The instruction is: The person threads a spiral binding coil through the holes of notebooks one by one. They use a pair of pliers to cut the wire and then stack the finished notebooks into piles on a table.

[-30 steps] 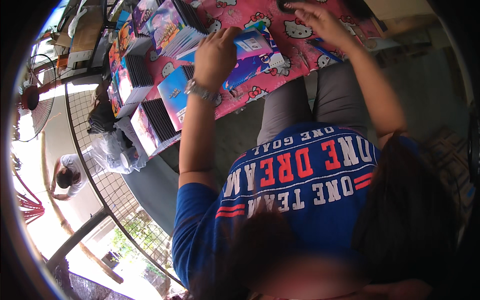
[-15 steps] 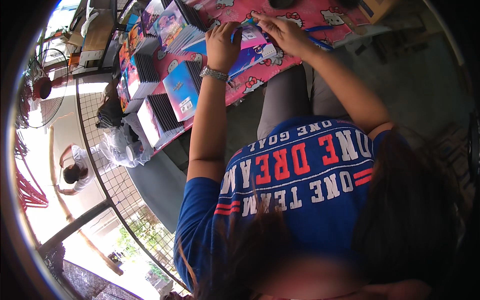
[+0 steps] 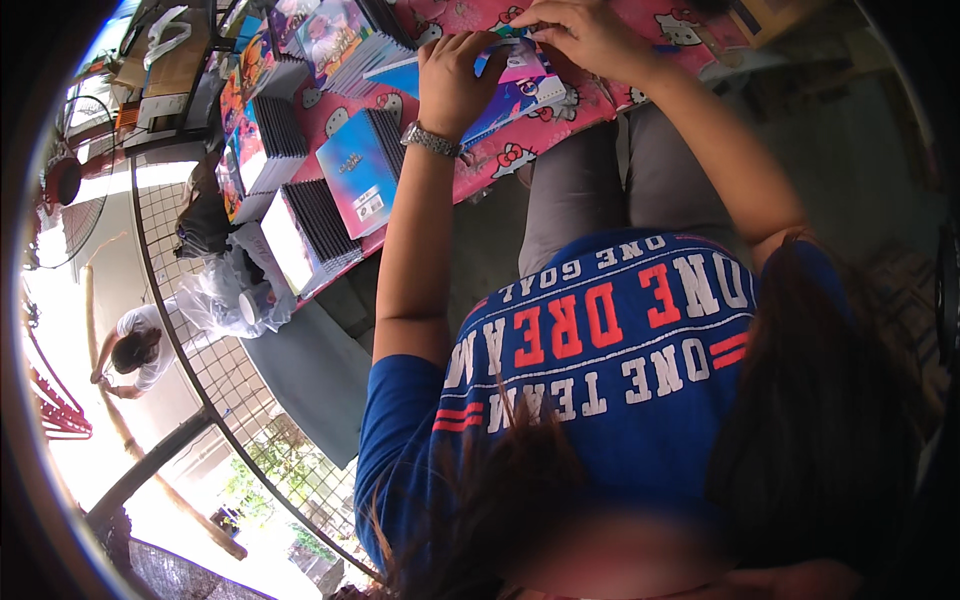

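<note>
A notebook with a pink and blue cover lies on the table in front of me. My left hand, with a metal watch on its wrist, is on the notebook's left side, fingers bent over it and thumb stretched across the cover. At the far edge of that notebook, the fingers of my right hand are pinched together; what is between them is too small to make out. Underneath, another notebook with a blue and purple cover shows its white page edges.
Stacks of spiral-bound notebooks fill the table's left side. Closest to my left forearm is a blue-pink notebook. A pink patterned cloth covers the table. A cardboard box stands far right, and plastic bags hang beside a wire grille.
My right hand has shifted slightly right, its fingers drawn closer into a pinch. My left hand has moved a little toward it. The head view has tilted slightly.
</note>
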A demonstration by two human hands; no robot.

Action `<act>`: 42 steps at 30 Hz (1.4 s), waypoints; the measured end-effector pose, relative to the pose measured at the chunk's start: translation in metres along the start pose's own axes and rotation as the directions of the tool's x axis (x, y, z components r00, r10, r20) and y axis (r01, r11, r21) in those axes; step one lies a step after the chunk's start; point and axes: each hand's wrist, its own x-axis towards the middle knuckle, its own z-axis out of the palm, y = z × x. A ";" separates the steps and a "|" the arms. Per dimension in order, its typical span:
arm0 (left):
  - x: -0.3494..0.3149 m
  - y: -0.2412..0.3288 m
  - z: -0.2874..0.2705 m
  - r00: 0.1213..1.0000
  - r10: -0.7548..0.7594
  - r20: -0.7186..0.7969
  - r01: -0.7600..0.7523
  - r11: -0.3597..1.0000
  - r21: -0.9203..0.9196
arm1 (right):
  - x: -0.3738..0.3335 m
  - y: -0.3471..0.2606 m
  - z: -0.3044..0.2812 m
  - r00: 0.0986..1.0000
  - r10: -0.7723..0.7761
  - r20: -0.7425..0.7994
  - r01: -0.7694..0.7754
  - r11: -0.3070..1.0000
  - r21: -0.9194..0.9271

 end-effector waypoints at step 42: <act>0.021 0.012 0.006 0.996 0.037 0.084 -0.045 0.994 0.095 | -0.001 -0.024 0.000 0.993 0.119 0.000 -0.107 0.896 -0.430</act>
